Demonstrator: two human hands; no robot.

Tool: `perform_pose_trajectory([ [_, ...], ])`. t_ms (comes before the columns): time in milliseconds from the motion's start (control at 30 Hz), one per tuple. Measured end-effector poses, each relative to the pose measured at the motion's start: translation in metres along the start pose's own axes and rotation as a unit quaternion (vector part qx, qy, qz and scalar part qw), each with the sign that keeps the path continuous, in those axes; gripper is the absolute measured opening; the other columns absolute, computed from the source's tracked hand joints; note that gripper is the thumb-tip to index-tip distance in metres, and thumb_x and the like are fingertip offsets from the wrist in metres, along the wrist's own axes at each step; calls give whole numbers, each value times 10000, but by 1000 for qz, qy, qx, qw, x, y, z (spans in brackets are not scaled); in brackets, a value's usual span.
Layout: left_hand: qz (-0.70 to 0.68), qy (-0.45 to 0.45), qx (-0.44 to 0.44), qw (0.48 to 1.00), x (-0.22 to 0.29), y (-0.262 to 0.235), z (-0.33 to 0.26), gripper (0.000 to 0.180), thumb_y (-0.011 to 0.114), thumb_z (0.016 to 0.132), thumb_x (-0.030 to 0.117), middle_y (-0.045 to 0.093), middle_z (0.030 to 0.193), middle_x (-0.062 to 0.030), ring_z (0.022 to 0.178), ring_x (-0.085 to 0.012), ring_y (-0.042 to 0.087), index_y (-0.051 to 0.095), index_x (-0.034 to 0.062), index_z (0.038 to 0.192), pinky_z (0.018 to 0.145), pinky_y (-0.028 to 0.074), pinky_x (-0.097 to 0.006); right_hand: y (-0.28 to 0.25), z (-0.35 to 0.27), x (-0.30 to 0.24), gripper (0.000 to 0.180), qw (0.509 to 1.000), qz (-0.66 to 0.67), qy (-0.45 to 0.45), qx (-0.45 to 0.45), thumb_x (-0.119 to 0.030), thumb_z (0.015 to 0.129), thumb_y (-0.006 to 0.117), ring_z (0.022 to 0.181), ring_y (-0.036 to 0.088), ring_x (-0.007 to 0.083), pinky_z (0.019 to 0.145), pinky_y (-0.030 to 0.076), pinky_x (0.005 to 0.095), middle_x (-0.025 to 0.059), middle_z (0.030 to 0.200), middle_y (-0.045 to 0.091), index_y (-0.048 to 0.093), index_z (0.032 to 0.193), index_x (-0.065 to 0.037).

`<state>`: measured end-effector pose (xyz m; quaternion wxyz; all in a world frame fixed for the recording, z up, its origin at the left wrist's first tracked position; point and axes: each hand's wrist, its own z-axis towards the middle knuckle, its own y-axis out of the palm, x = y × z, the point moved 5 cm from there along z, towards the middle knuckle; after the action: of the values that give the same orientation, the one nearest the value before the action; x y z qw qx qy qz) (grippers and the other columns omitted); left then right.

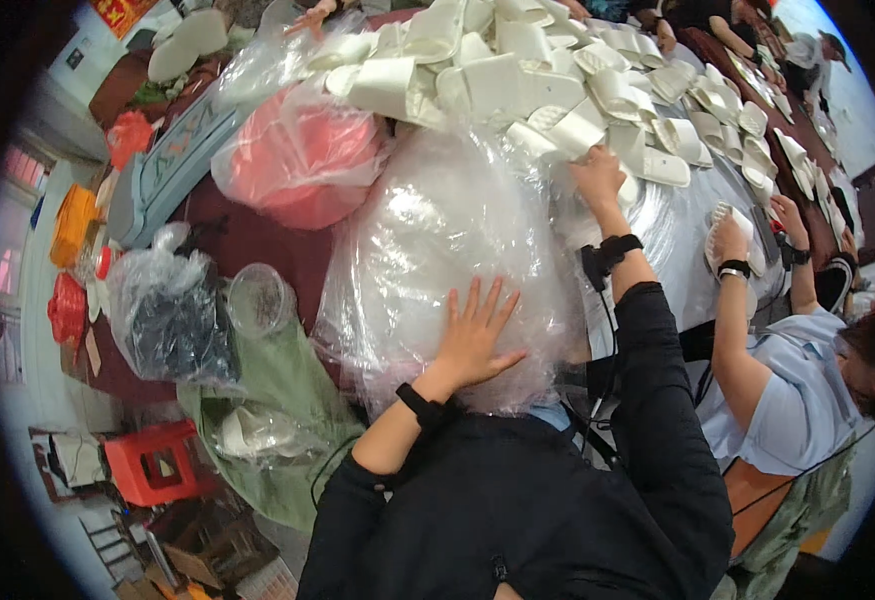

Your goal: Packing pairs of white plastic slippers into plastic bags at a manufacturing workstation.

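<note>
My left hand (479,335) lies flat with spread fingers on a stack of clear plastic bags (427,235) right in front of me. At the near edge of a big heap of white slippers (497,85), the fingers of my right hand (598,178) are bent and closed on a white slipper (576,130). Part of that grip is hidden behind the back of the hand. Black bands sit on both wrists, and a cable hangs from the right one.
Left of the bags are a pink bundle (307,155) in clear plastic, a grey-blue plastic tray (172,170), a clear round tub (260,300) and a bagged dark item (172,315). A red stool (152,465) stands lower left. At right, a co-worker (792,370) handles a slipper.
</note>
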<state>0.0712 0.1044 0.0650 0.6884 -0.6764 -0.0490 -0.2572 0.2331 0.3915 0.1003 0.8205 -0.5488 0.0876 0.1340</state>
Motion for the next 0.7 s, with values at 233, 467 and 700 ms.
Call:
perform_pose_trajectory([
  [233,121,-75,54,988,5,-94,-51,630,627,794,452,318,1446,-157,1355,-408,210,462,173,1334,1065,97,-624,-162,-52,-36,110,937,-36,-142,316,-171,699,715,852,559,273,673,412,425,50,877,624,685,745,-76],
  [467,109,-63,-3,992,-50,-66,-92,537,612,793,481,381,1400,-161,1326,-401,268,559,190,1242,1029,182,-644,-180,-162,-94,236,874,475,-2,-107,-29,752,697,860,587,233,697,466,267,119,1016,590,672,986,-18],
  [700,136,-55,-1,989,-28,-45,-73,638,644,765,477,313,1441,-160,1313,-436,261,497,161,1299,1017,197,-651,-65,-190,-106,215,957,198,-153,-145,-153,777,666,897,539,323,736,456,397,151,1003,558,640,923,2],
])
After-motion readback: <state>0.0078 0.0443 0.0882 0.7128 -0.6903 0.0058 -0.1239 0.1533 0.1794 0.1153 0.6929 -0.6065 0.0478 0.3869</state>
